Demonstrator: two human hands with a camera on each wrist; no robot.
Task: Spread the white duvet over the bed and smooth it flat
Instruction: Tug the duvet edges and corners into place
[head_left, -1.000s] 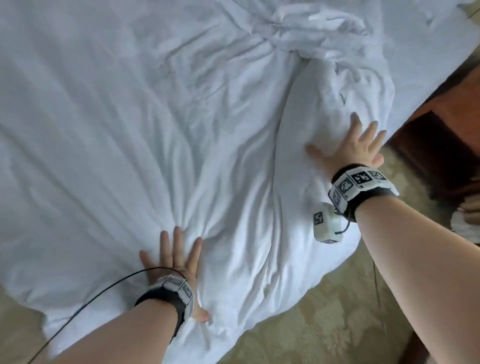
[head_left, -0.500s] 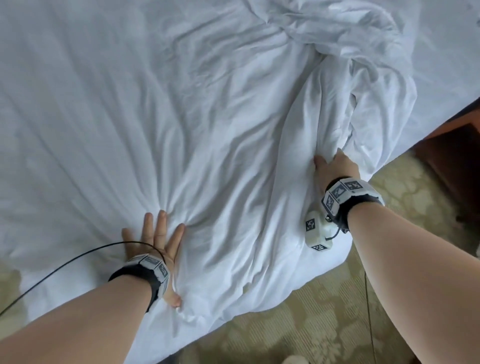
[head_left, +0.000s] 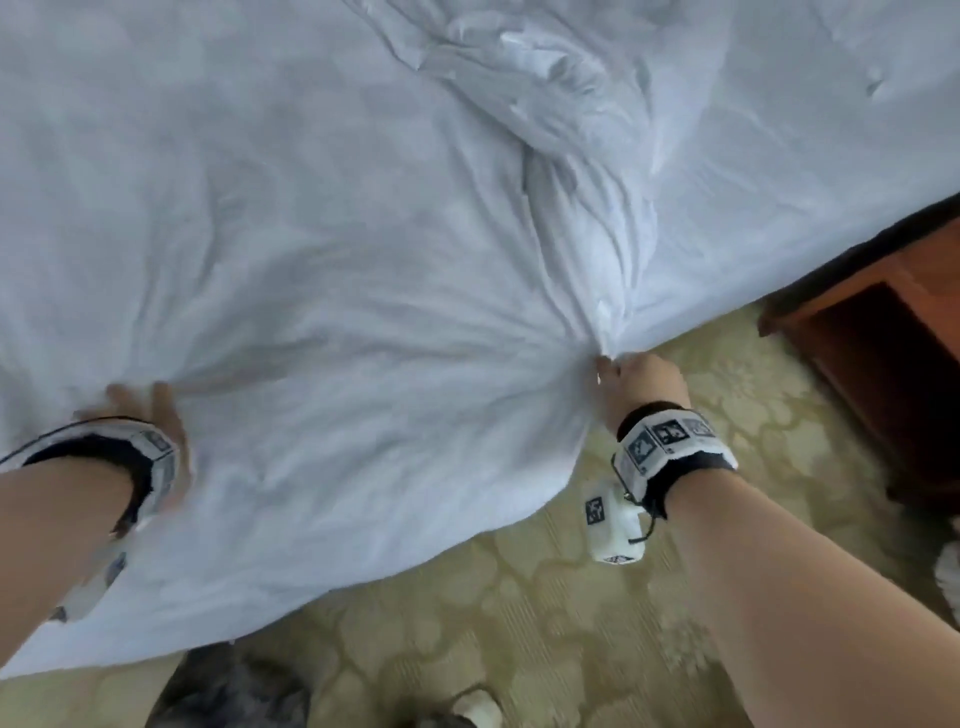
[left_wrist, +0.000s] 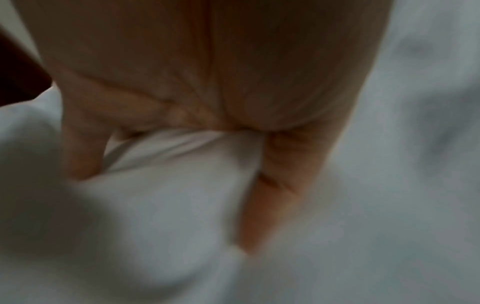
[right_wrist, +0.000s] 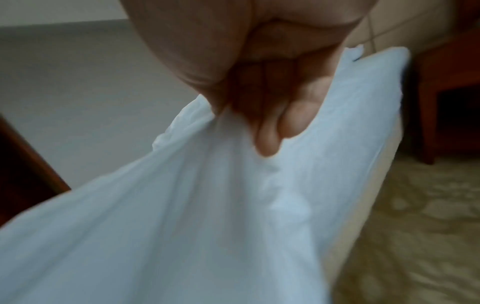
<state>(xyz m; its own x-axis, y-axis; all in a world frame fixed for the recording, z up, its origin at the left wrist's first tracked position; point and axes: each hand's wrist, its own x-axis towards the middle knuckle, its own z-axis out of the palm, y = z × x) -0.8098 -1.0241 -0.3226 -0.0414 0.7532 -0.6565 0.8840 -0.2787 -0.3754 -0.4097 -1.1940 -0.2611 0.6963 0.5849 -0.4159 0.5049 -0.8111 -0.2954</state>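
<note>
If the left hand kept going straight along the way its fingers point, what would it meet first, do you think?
Only more of the white duvet: the left hand lies on it with its fingers aimed up the bed, where rumpled folds lie, though depth is unclear.
</note>
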